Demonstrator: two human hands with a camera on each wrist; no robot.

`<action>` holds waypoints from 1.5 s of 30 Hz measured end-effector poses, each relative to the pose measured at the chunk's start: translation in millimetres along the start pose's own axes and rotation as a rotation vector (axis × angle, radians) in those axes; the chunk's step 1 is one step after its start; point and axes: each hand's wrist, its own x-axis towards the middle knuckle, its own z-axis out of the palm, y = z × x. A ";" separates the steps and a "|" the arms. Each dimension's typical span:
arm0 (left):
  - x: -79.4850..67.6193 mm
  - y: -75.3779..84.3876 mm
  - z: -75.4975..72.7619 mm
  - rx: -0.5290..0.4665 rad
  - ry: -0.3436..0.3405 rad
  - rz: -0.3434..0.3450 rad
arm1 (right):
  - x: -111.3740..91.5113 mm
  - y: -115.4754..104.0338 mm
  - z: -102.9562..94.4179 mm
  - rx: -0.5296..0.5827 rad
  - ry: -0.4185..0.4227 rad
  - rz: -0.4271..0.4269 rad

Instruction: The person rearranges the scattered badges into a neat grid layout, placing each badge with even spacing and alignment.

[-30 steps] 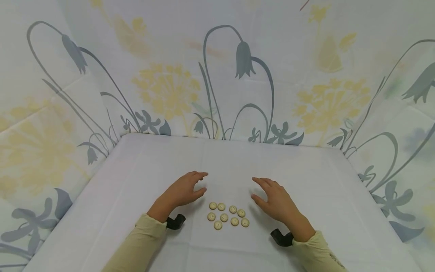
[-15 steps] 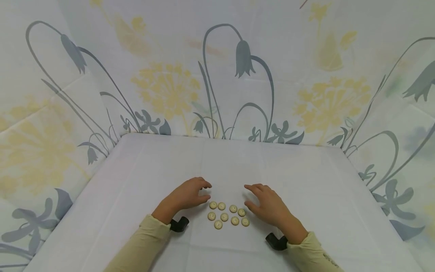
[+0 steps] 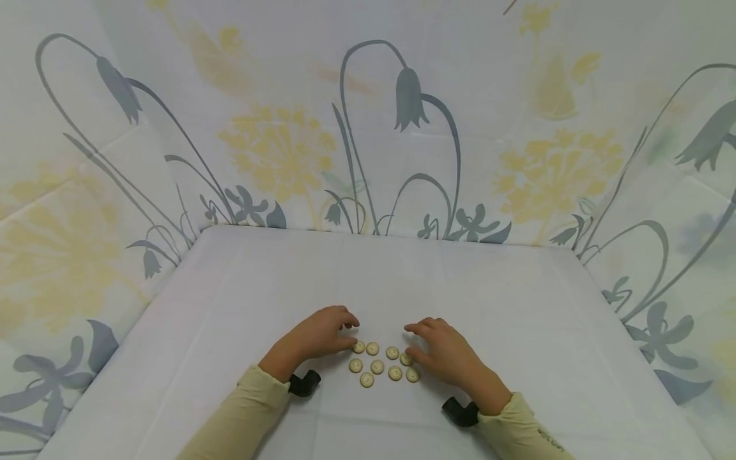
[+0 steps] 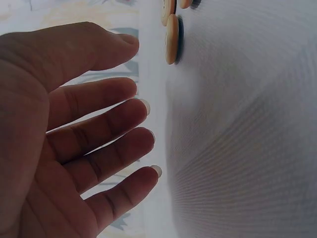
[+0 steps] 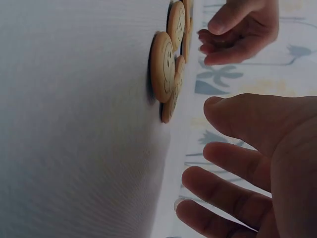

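Observation:
Several small round discs (image 3: pixel 367 380) lie loosely grouped on the white cloth, cream on top with tan rims and dark line drawings. My left hand (image 3: pixel 322 332) is at the group's left, its thumb tip overlapping the far-left disc (image 3: pixel 359 347) in the head view. Opposite it, my right hand (image 3: pixel 451 351) has its thumb right over the far-right disc (image 3: pixel 406 358), partly hiding it. Both hands hold nothing; their fingers are relaxed and spread. In the left wrist view a disc (image 4: pixel 171 39) stands out past the thumb; the right wrist view shows a larger one (image 5: pixel 163 67) near the right thumb.
White cloth (image 3: pixel 379 275) covers the table, with faint creases. Flower-printed fabric (image 3: pixel 402 160) rises at the back and both sides. A black curved piece (image 3: pixel 305 383) sits at the left wrist, another black piece (image 3: pixel 460 412) at the right.
Both hands have come nearer to the discs, moving inward and toward the person; the gap between them has narrowed. The discs stay in their arrangement.

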 end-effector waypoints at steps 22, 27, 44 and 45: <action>1.6 -1.7 10.1 0.017 -0.032 -0.010 | -2.6 -5.1 8.8 -0.014 -0.067 -0.045; 1.2 -0.6 10.6 0.030 -0.023 0.011 | -3.3 -6.6 7.3 -0.016 -0.070 -0.069; 3.4 -0.3 12.4 0.032 -0.045 0.022 | -3.3 -8.9 4.5 -0.017 -0.070 -0.098; 3.6 -0.3 12.1 0.029 -0.046 0.020 | -3.1 -8.8 4.3 -0.022 -0.066 -0.100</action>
